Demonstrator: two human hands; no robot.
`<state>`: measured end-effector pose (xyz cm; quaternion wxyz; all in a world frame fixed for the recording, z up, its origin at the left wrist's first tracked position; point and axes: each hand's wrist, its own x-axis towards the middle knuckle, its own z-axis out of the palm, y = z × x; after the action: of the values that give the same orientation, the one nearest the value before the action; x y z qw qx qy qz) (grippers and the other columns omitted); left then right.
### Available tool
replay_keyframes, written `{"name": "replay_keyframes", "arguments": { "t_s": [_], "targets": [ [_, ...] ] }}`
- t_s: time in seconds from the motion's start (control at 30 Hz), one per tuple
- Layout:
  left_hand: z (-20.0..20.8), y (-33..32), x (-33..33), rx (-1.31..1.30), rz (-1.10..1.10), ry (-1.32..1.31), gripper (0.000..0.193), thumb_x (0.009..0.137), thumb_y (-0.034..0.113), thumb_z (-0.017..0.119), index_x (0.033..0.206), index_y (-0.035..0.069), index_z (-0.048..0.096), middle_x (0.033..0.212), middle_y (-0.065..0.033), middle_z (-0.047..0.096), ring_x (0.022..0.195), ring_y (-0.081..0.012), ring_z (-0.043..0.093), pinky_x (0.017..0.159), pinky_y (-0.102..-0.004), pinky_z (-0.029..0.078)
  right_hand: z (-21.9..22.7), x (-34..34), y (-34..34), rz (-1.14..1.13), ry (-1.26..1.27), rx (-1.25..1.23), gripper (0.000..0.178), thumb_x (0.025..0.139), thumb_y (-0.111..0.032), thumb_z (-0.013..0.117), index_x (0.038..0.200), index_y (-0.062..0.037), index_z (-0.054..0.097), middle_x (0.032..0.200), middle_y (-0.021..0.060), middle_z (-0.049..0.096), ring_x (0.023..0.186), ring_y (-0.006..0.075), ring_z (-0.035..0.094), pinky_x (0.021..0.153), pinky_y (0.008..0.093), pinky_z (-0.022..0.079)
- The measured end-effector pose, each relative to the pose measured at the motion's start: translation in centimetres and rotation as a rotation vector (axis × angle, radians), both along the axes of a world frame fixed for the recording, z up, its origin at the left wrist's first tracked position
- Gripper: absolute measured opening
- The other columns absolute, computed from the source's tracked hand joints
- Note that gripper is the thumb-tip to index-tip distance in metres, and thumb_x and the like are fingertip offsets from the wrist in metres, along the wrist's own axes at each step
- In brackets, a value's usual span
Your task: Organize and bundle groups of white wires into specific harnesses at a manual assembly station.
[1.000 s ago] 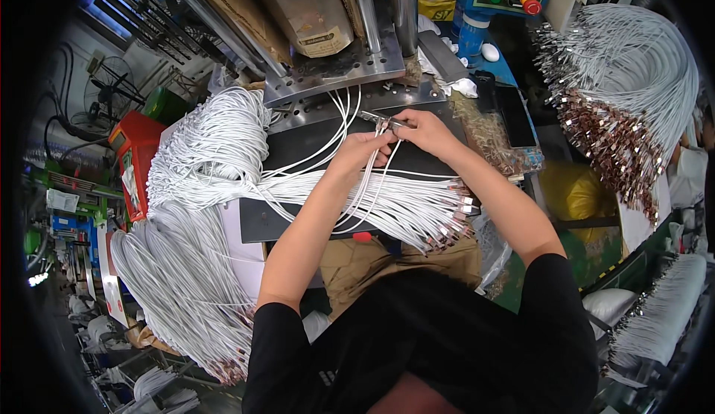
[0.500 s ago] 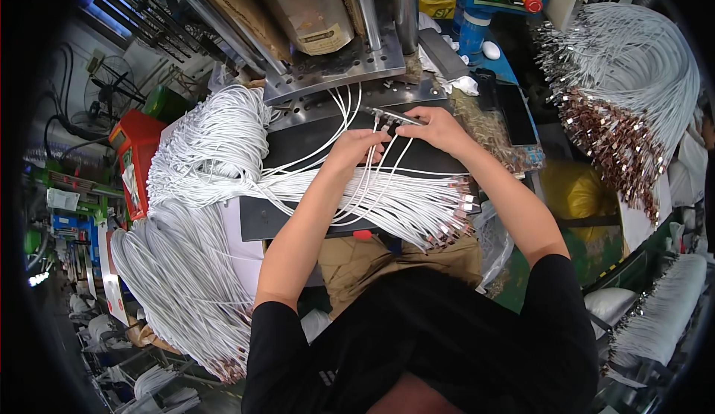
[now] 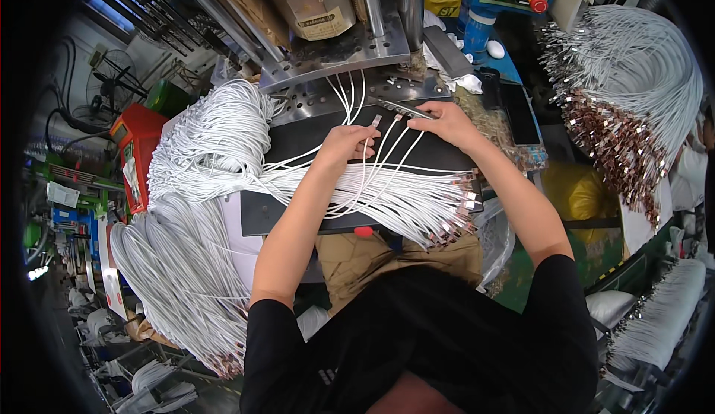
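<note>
White cables (image 3: 387,190) lie fanned across the black mat (image 3: 298,135) below the press plate (image 3: 339,53). The left hand (image 3: 344,144) pinches a few near their metal ends while the right hand (image 3: 445,122) closes on a thin metal strip (image 3: 398,106). Seating the connectors looks underway; next they likely need careful alignment with the strip

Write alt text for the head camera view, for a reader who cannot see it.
Seen from above, a person's left hand and right hand handle thin white cables with metal connector ends over a black mat at a metal press. Large bundles of white cables lie to the left, and more hang at the right.
</note>
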<state>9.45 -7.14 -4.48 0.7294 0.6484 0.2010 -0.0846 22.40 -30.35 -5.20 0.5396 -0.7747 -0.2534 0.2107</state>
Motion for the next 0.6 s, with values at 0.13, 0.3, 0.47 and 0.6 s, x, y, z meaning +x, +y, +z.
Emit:
{"name": "replay_keyframes", "arguments": {
  "t_s": [0.13,0.3,0.47,0.6],
  "targets": [
    [0.0,0.0,0.2,0.083,-0.035,0.06,0.025,0.092,0.027,0.067,0.097,0.003,0.073,0.08,-0.001,0.066,0.068,-0.011,0.064,0.065,-0.0225,0.051,0.7,-0.3,-0.4,0.207,0.064,-0.109,0.039,0.083,-0.025,0.079,0.111,0.0001,0.069,0.093,0.0066,0.072,0.082,0.0094,0.064,0.075,0.026,0.049],
    [0.4,-1.0,-0.2,0.163,-0.075,0.039,0.026,0.092,0.025,0.065,0.095,0.0,0.074,0.08,-0.0012,0.068,0.067,-0.0118,0.064,0.065,-0.0222,0.05,2.2,-1.0,-0.3,0.24,0.01,-0.138,0.036,0.084,-0.028,0.078,0.109,-0.0025,0.07,0.091,0.0076,0.073,0.079,0.0112,0.066,0.074,0.0273,0.049],
    [0.7,1.0,-0.2,0.562,0.013,-0.177,0.031,0.095,0.027,0.062,0.1,-0.001,0.072,0.081,-0.0025,0.068,0.067,-0.0116,0.063,0.064,-0.0215,0.049,2.2,-0.2,0.7,0.096,-0.416,-0.23,0.029,0.087,-0.025,0.073,0.105,-0.0024,0.068,0.094,0.011,0.07,0.086,0.0258,0.067,0.076,0.0341,0.051],
    [0.5,3.3,2.9,0.441,0.53,-0.363,0.042,0.098,0.034,0.058,0.118,-0.003,0.065,0.089,-0.0065,0.069,0.069,-0.0125,0.063,0.063,-0.023,0.049,0.3,3.6,5.5,-0.089,-0.994,-0.013,0.032,0.09,-0.025,0.066,0.112,-0.0024,0.063,0.104,0.0171,0.065,0.098,0.0365,0.062,0.084,0.041,0.05]
  ]
}}
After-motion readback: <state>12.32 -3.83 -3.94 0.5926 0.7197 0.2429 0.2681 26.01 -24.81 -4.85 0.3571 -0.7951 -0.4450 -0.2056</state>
